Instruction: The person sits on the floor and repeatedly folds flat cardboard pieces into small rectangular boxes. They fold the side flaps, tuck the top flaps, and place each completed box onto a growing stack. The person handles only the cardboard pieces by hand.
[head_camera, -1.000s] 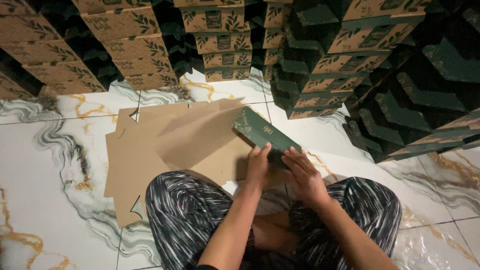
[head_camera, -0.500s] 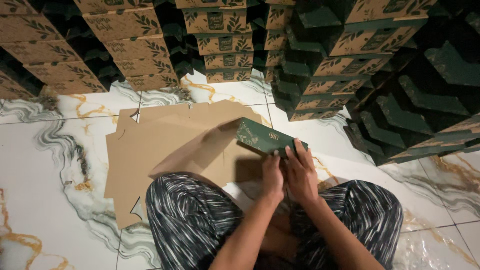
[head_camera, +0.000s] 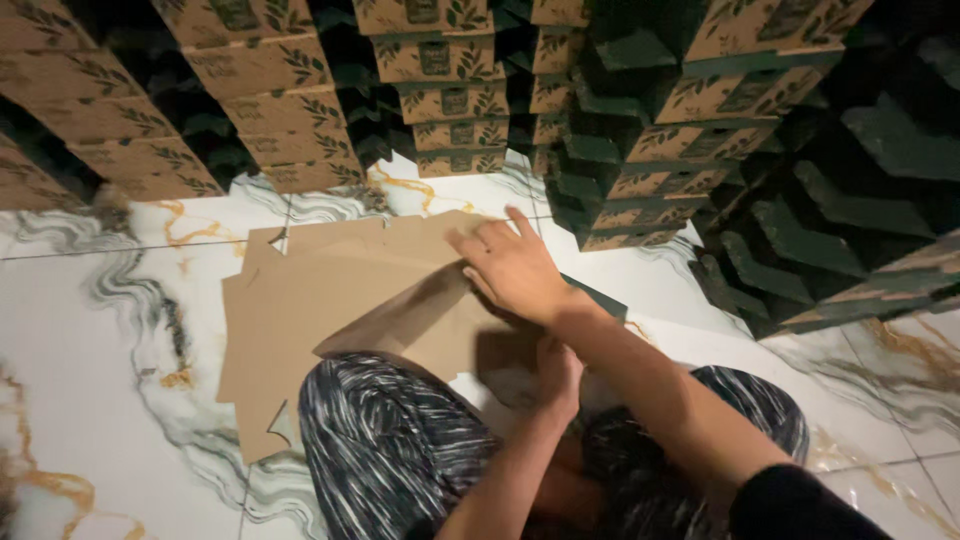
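Observation:
My right hand (head_camera: 510, 265) reaches forward with its fingers spread and lies flat on a brown cardboard panel (head_camera: 410, 325) that tilts up from the floor. A dark green edge of the folded box (head_camera: 603, 296) shows just beside my right wrist. My left hand (head_camera: 556, 375) is lower, partly under my right forearm, curled on the near edge of that same box. Beneath it lies a stack of flat brown cardboard sheets (head_camera: 290, 300) on the marble floor. My legs in striped trousers (head_camera: 390, 450) are crossed under my arms.
Tall stacks of brown boxes with a leaf print (head_camera: 440, 90) stand along the back and left. Stacks of dark green boxes (head_camera: 830, 200) rise close on the right. White marble floor tiles (head_camera: 110, 380) with grey and gold veins lie to the left.
The green box has been turned so that its brown side shows. My right hand has moved forward and spread flat on it, while my left hand has dropped lower.

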